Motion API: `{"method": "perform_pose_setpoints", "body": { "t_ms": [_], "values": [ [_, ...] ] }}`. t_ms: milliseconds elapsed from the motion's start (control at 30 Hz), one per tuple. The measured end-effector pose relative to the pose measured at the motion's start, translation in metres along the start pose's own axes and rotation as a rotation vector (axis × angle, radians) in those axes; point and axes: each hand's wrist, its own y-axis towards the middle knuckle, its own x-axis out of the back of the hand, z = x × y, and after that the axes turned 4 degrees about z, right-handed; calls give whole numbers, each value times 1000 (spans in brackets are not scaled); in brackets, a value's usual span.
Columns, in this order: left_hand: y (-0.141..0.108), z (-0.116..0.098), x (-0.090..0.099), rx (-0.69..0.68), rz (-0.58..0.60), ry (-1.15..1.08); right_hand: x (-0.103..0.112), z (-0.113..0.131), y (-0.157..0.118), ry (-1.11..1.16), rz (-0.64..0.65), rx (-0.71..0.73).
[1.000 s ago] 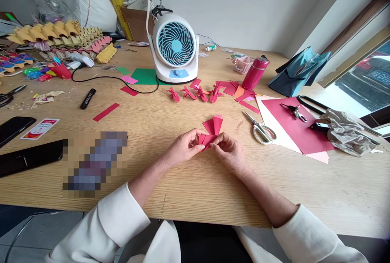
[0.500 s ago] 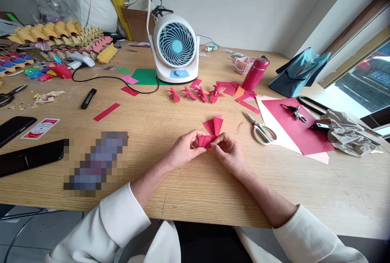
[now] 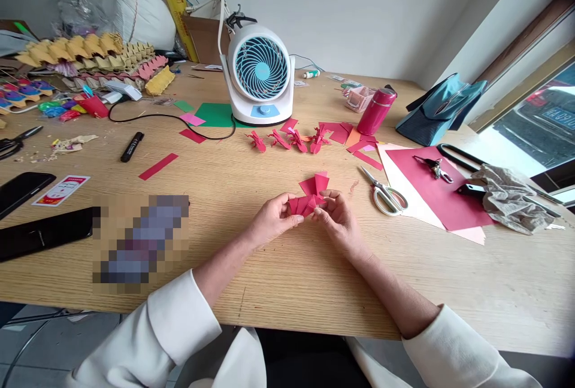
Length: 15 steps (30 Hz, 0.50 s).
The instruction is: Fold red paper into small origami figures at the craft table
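Observation:
Between my hands is a folded red paper piece [image 3: 304,205]. My left hand [image 3: 272,218] pinches its left end, thumb in front and fingers behind. My right hand [image 3: 340,220] has its thumb and index finger at the right end of the same piece. Just behind it lie loose red papers [image 3: 316,183] on the wooden table [image 3: 287,280]. Farther back, several small folded red paper figures [image 3: 299,140] stand in a row, with red and orange paper scraps [image 3: 340,132] to their right.
White-handled scissors [image 3: 389,196] lie right of my hands, beside a large red sheet [image 3: 438,187] with keys on it. A fan [image 3: 262,73], pink bottle [image 3: 377,111] and teal bag [image 3: 440,109] stand behind. Phones [image 3: 47,233] and a black marker [image 3: 132,147] lie left.
My right fingers have opened a little and shifted slightly right. More of the folded piece's right end now shows, with its folds spread. My left hand holds on as before.

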Motion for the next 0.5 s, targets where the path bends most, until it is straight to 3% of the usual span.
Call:
{"method": "perform_pose_setpoints", "body": {
  "t_ms": [167, 500],
  "values": [
    [0, -3, -4, 30, 24, -152, 1, 0, -1, -103, 128, -121],
    [-1, 0, -3, 15, 77, -89, -2, 3, 0, -75, 165, -202]
  ]
}}
